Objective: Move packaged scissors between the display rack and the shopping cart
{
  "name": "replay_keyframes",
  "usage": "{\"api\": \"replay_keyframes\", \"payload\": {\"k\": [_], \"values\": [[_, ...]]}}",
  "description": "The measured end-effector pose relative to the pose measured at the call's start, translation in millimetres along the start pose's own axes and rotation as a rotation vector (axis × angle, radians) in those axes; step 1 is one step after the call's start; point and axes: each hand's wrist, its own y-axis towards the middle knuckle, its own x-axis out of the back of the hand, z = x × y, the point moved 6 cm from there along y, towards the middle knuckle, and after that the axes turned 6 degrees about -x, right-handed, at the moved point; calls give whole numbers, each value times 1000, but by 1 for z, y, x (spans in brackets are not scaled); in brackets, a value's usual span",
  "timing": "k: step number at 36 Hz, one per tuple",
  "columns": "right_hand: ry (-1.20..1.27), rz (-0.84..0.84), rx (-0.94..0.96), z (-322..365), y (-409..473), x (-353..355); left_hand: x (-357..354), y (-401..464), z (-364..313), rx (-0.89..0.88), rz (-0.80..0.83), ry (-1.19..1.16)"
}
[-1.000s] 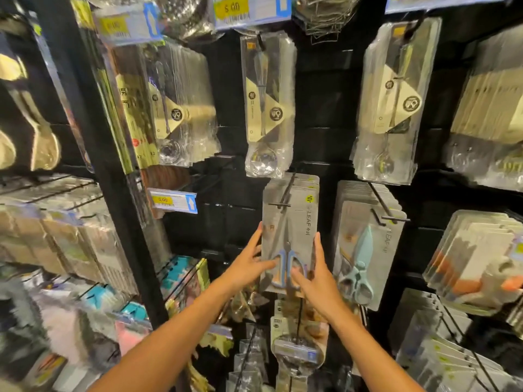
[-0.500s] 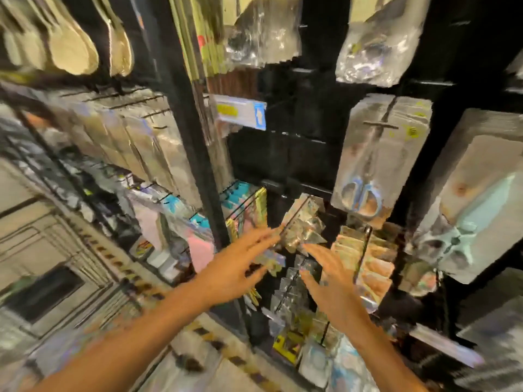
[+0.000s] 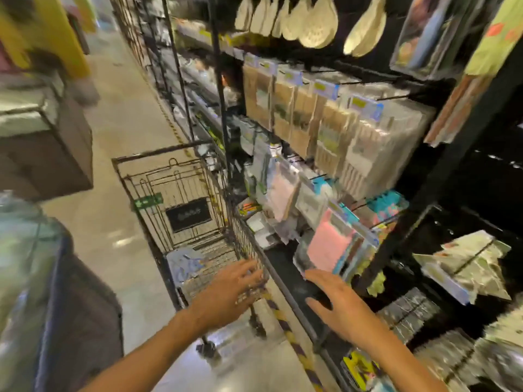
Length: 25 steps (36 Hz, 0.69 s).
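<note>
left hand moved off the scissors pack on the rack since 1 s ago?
Yes. The left hand, open and empty, has left the display rack and now reaches over the shopping cart beside it.

A shopping cart (image 3: 181,210) is parked on the aisle floor (image 3: 119,131), just left of the display rack (image 3: 353,154). A packet (image 3: 185,263) is seen lying in the cart's basket. The left hand (image 3: 226,298) is held over the cart's near end, the right hand (image 3: 342,309) before the rack's lower hooks.
</note>
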Motion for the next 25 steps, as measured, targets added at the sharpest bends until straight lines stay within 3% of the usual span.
{"api": "replay_keyframes", "payload": {"k": [8,14,25], "values": [[-69,209,44,102,81,-95,34,-138,141,279,-150,23],[-115,345,101,158,123,-151,18,-218,209,487,-117,42],[-195,482,110,180,194,-199,-4,-243,265,642,-70,-16]]}}
